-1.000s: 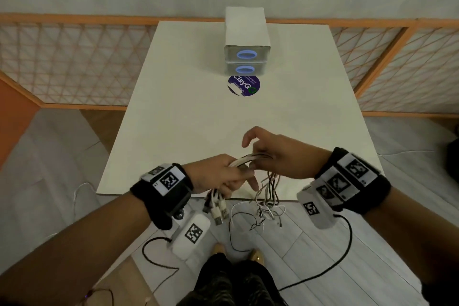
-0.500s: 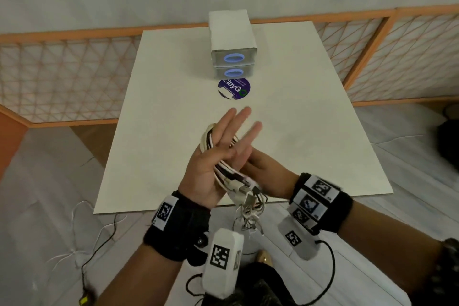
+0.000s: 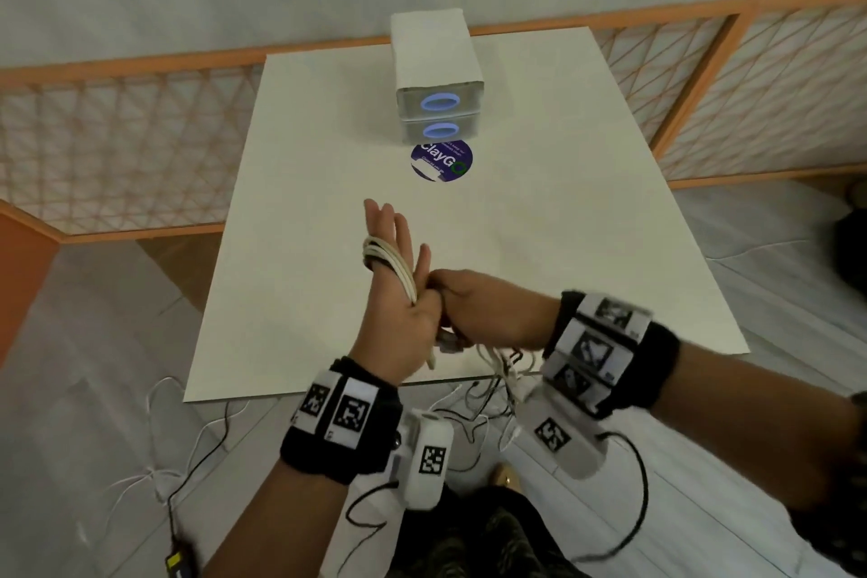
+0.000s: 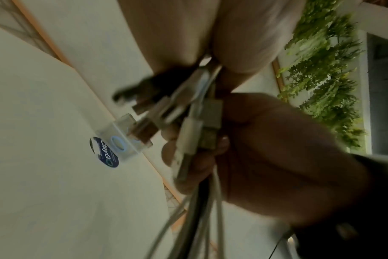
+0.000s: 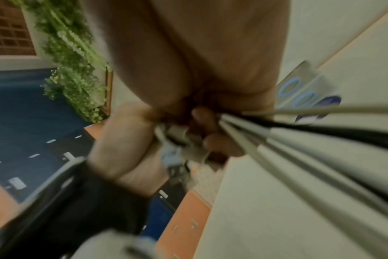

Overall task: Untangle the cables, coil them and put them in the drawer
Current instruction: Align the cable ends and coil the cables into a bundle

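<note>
while the table (image 3: 539,249) lay bare apart from a round sticker (image 3: 441,161), the drawers (image 3: 438,108) stood shut at its far end, two stacked fronts with blue ring pulls, well apart from the hands. judging by that, the task was only partly along: coiling was under way, and nothing had gone into a drawer. the left hand (image 3: 399,291) stood upright near the table's front edge, fingers straight and spread upward, serving as a form; the cables (image 3: 391,263), mostly white with a dark one among them, looped around those fingers and ran down across the palm. the right hand (image 3: 474,310), just beside and touching the left, was curled round the bundle below the palm, pinching the strands. from that grip the loose tails (image 3: 506,366) hung over the table edge, unwound. the plugs (image 4: 197,138) sat bunched at the right fingers, blurred in the wrist views. whether the strands were fully untangled could not be told. what seemed left: winding the tails, opening a drawer, stowing the coil.
</note>
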